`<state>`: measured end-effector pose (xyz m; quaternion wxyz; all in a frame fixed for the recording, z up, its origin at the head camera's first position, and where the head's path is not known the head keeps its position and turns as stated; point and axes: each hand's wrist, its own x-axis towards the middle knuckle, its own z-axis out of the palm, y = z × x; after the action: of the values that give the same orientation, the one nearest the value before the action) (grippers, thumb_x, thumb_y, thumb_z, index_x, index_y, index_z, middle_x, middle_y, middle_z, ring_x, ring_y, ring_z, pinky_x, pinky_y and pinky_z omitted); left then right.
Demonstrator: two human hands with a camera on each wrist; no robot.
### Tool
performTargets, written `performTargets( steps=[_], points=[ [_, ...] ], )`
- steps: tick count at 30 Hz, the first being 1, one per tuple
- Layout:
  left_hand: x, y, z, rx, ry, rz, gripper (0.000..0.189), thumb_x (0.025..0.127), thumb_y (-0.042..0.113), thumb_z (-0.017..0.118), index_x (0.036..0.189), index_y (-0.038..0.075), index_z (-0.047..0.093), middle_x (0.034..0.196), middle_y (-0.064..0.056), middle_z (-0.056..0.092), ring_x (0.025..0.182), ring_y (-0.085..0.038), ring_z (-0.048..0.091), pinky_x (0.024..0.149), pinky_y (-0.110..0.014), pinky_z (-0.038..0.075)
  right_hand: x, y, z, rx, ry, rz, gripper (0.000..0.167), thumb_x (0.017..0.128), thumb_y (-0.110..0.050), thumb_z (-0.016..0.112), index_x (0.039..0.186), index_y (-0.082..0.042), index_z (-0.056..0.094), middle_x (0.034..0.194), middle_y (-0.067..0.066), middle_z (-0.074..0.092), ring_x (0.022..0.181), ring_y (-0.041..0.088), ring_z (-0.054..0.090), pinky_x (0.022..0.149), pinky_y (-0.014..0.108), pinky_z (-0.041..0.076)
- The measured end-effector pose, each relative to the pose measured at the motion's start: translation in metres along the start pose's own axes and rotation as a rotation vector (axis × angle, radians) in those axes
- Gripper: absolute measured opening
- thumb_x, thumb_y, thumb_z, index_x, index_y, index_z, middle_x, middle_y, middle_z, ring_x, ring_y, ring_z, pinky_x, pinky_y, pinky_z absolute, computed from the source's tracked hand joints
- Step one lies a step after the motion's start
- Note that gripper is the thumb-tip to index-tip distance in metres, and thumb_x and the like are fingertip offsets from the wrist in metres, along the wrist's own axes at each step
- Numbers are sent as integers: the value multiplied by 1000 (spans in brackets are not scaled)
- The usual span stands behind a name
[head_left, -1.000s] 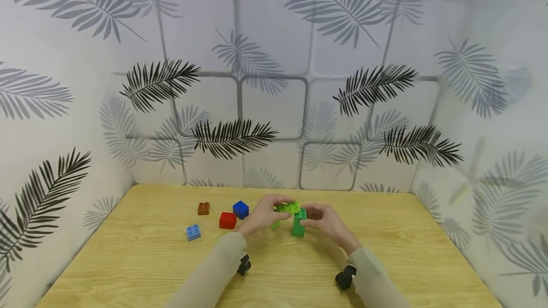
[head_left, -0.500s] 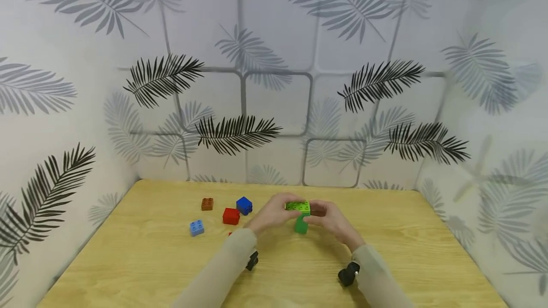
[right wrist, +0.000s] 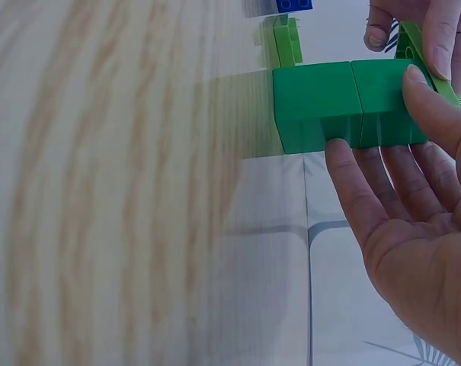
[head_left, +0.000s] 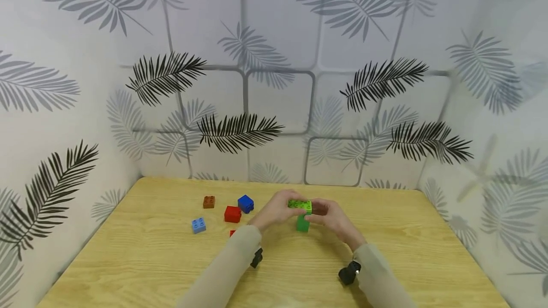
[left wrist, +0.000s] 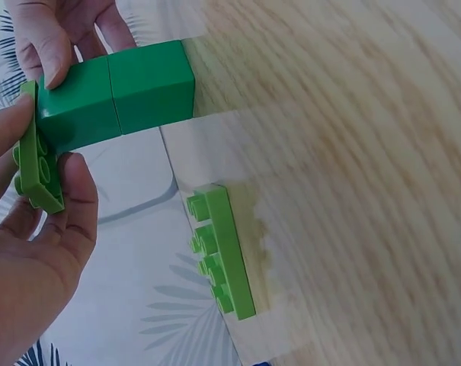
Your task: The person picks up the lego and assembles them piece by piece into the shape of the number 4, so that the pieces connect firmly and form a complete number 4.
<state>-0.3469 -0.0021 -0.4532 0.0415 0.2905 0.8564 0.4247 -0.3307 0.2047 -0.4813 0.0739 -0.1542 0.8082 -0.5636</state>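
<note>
Two dark green bricks stacked into a tower [head_left: 302,224] stand upright on the table. My right hand [head_left: 333,218] holds the upper brick, thumb on one side and fingers on the other. Across the top lies a light green studded plate [head_left: 299,204], pinched between thumb and fingers of my left hand [head_left: 278,209]. In the left wrist view the plate [left wrist: 38,164] meets the tower's top end and overhangs toward the left hand. A second light green studded piece [left wrist: 228,252] rests on the table beside the tower; in the head view my left hand hides it.
Left of my hands lie a blue brick [head_left: 246,203], a red brick [head_left: 232,214], a brown brick [head_left: 209,202] and a light blue brick [head_left: 199,225]. Another red piece [head_left: 232,233] shows partly past my left sleeve. A patterned wall [head_left: 274,156] closes off the table's back.
My left hand has moved right with the light green plate and brought it onto the dark green tower. My right hand has stayed at the tower. The view has shifted slightly.
</note>
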Motion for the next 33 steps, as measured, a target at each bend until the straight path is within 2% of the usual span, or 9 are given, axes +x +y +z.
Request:
performTargets(
  steps=[7, 13, 16, 18, 23, 27, 31, 33],
  points=[
    [1, 2, 1, 12, 10, -16, 32, 91, 21, 72, 122, 17, 70, 116, 2, 66, 107, -15, 58, 91, -34, 52, 0, 0, 0, 20, 28, 16, 47, 87, -16, 76, 128, -2, 60, 127, 17, 64, 116, 31, 62, 94, 38, 54],
    [1, 8, 1, 175, -2, 2, 35, 93, 26, 69, 127, 19, 68, 120, 3, 65, 107, -14, 60, 90, -32, 52, -2, 3, -7, 107, -12, 16, 56, 90, -17, 72, 139, -1, 49, 136, 23, 56, 121, 32, 59, 95, 39, 53],
    [0, 9, 1, 209, 0, 16, 37, 94, 28, 68, 129, 20, 66, 119, 2, 64, 105, -13, 59, 89, -31, 51, -3, 2, -9, 191, -38, 29, 58, 94, -23, 68, 143, -1, 46, 143, 23, 49, 127, 33, 54, 98, 43, 52],
    [-2, 7, 1, 212, 2, 23, 36, 94, 28, 68, 129, 19, 67, 117, 2, 63, 102, -13, 58, 85, -30, 50, -4, -1, -7, 217, -27, 39, 58, 95, -27, 65, 143, 0, 46, 144, 23, 48, 126, 32, 55, 98, 43, 52],
    [-5, 5, 1, 188, 10, 15, 35, 92, 27, 69, 127, 20, 68, 111, 2, 60, 96, -11, 54, 80, -28, 47, -3, -8, 9, 209, 104, 79, 49, 95, -23, 66, 135, 1, 54, 131, 22, 58, 110, 23, 64, 91, 40, 56],
    [-7, 3, 0, 171, 19, 23, 37, 91, 27, 71, 128, 20, 67, 113, 2, 61, 100, -13, 57, 86, -32, 49, -1, -12, 15, 210, 157, 104, 44, 94, -20, 68, 132, 0, 58, 123, 18, 61, 103, 18, 65, 89, 40, 57],
    [-7, -3, -1, 138, 41, 69, 41, 90, 27, 72, 129, 19, 65, 124, 0, 64, 115, -18, 59, 98, -42, 49, -3, -14, 16, 214, 159, 89, 43, 94, -20, 67, 132, -2, 58, 123, 17, 61, 105, 19, 64, 91, 42, 56],
    [-7, -8, -2, 108, 47, 85, 43, 88, 26, 74, 129, 17, 65, 126, 0, 65, 116, -19, 59, 99, -45, 48, -3, -13, 15, 208, 158, 88, 42, 94, -21, 67, 131, -4, 59, 122, 16, 62, 104, 19, 65, 91, 43, 55]
  ],
)
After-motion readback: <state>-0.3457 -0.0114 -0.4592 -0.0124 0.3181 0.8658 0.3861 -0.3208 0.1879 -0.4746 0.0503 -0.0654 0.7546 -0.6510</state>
